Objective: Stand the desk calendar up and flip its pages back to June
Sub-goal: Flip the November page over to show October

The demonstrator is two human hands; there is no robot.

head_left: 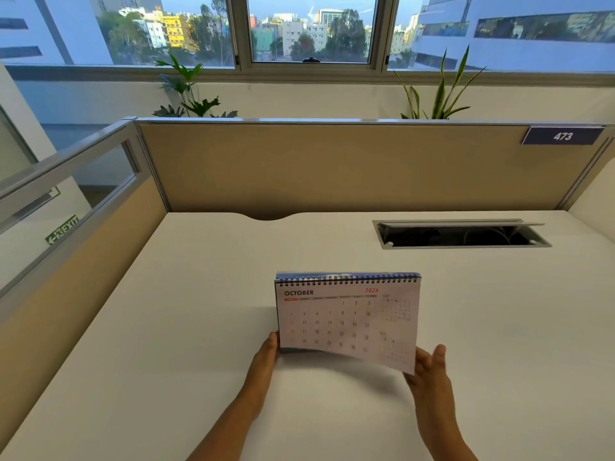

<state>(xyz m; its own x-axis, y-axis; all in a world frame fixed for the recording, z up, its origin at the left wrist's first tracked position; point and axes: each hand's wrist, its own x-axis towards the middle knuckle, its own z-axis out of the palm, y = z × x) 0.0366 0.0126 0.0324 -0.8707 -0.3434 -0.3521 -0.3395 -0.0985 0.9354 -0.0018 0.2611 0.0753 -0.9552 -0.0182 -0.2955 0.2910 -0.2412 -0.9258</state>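
Head view: desk calendar (346,317) stands upright on the white desk (186,327), spiral binding (347,279) along its top edge, well nearer the person than the open cable hatch (461,235), which sits behind it and off to its right. Facing page reads OCTOBER 2026. Left hand (264,356) rests against the calendar's lower left corner, fingers curled at the base edge; looks like a steadying grip, though the fingertips are hidden behind the card. Right hand (431,369) is at the lower right corner, fingers loosely spread, with the page's free corner lifted away from the base and blurred; whether the fingers pinch the sheet or only support it from below, cannot tell. Judgement: standing-up step appears done; flipping is under way, with October showing and June several sheets off. Handling notes: light object, stiff card easel, thin flexible pages that bow visibly when lifted. Sheets could crease or tear at the wire holes if pulled sideways. Best hold: one hand pinning the base at a lower corner, other taking a single sheet by its free bottom corner and swinging it over the spiral. Base likely to slide on the smooth desk if not pinned.
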